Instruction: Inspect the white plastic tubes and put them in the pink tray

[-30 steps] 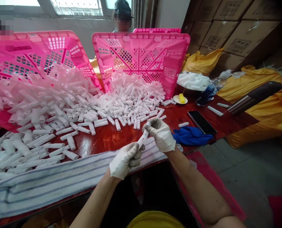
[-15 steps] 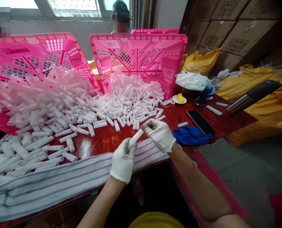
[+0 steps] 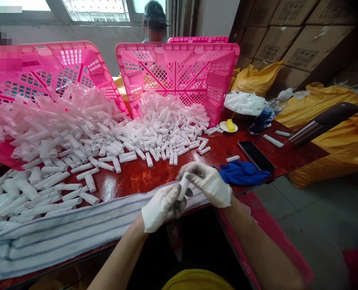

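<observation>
A short white paper tube (image 3: 183, 186) is held upright at a tilt between my two gloved hands, over the table's front edge. My left hand (image 3: 163, 204) is closed round its lower part. The fingers of my right hand (image 3: 205, 180) pinch its upper end and cover part of it. Both white gloves are smudged grey at the fingertips. Beyond my hands lies a large heap of similar white tubes (image 3: 166, 133). Beneath them runs a striped towel (image 3: 106, 217) along the edge of the red table (image 3: 130, 173).
Pink plastic crates (image 3: 179, 46) stand tipped on their sides behind the heap. To the right are a blue cloth (image 3: 242, 173), a phone (image 3: 256, 156), a dish with a yellow block (image 3: 230, 125) and a dark flask (image 3: 323, 123). A person (image 3: 155, 24) sits beyond the crates.
Both hands have come closer together and slightly lower. My right hand now covers more of the tube, which stands steeper than before.
</observation>
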Available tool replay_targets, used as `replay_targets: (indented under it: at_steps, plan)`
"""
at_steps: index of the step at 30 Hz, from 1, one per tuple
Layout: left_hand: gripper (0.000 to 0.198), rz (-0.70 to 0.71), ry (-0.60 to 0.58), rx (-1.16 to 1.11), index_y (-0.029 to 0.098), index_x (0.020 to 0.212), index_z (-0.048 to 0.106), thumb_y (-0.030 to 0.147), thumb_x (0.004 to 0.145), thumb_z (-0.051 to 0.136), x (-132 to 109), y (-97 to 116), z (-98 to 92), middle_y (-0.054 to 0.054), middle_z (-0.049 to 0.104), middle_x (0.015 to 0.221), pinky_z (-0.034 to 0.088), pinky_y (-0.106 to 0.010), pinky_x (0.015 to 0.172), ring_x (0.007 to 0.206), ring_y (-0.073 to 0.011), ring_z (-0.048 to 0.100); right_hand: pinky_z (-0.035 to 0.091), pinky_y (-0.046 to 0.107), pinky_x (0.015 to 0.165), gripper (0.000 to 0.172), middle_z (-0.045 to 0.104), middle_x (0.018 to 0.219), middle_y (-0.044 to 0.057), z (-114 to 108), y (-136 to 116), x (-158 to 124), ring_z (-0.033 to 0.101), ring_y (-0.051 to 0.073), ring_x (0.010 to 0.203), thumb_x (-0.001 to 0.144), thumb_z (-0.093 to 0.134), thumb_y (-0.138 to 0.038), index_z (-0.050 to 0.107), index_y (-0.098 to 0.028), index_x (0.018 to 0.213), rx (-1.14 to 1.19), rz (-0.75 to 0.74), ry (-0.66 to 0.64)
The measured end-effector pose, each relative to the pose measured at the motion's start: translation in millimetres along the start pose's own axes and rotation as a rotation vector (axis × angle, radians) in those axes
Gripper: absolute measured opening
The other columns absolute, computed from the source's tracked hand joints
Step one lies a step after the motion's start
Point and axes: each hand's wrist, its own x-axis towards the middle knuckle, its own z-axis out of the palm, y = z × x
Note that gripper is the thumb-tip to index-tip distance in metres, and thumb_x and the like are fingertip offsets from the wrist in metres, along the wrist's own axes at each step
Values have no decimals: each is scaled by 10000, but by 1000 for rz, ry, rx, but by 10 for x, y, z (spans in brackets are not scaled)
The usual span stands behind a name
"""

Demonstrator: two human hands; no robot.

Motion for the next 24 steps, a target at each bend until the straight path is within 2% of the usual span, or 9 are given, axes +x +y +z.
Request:
replay_targets:
  at_steps: [3,5,7,9,12,16,20,22,24]
  plan:
    - [339,173,505,687,221,1048,633,432,800,540,161,11,-518,-99,630,961,419,-343,802,876,-241,564,460,354,681,204,627,754,52,-538,28,-292,586,225,723,717,594,-422,558,-237,794,-430,187,319]
    - [373,176,751,1127,198,1161,583,317,823,481,287,62,-1020,-134,582,1125,373,-420,891,1019,-297,517,445,361,622,248,648,724,64,-910,77,-398,593,239,658,686,612,-424,583,-231,838,-822,493,319]
    - [383,64,833,1450,173,1168,586,252,823,438,391,131,-1445,-166,559,1155,351,-489,877,1036,-348,491,436,379,618,296,668,784,92,-1121,150,-329,607,270,683,716,577,-476,615,-231,879,-1074,648,297]
    - [392,-57,792,1613,152,1168,583,277,849,392,448,171,-1655,-183,554,1147,378,-492,808,979,-353,506,440,365,691,285,666,955,96,-1132,251,-73,615,269,827,792,505,-420,621,-240,981,-1170,464,345]
    - [463,-72,624,1733,135,1252,499,334,915,252,427,115,-1568,-173,523,1167,395,-453,759,939,-319,505,420,321,795,266,632,1080,113,-1000,476,486,575,249,992,809,496,-208,614,-192,1046,-1251,174,258]
    - [474,-41,509,1880,170,1287,444,313,939,156,321,-40,-1217,-145,506,1165,395,-456,757,958,-301,467,410,296,791,211,646,1005,141,-1019,846,957,592,230,933,818,561,-185,614,-121,1011,-1301,66,77]
    - [437,18,496,1928,176,1312,407,297,914,272,276,-111,-974,-164,447,1267,403,-467,760,1069,-352,391,371,178,710,355,646,849,39,-1103,969,924,588,95,830,822,560,-370,596,-33,928,-1141,2,84]
    - [420,74,404,1911,216,1297,434,243,905,285,258,-120,-907,-128,451,1283,397,-456,787,1103,-341,375,337,153,675,447,614,817,-26,-1094,954,847,562,28,807,844,424,-414,581,-1,908,-1094,-19,102]
    - [417,130,274,1868,255,1240,507,177,874,323,229,-126,-886,-81,490,1265,386,-448,820,1104,-324,394,333,154,670,416,611,835,-47,-1061,932,786,559,14,795,851,399,-382,584,-19,936,-1084,-38,103]
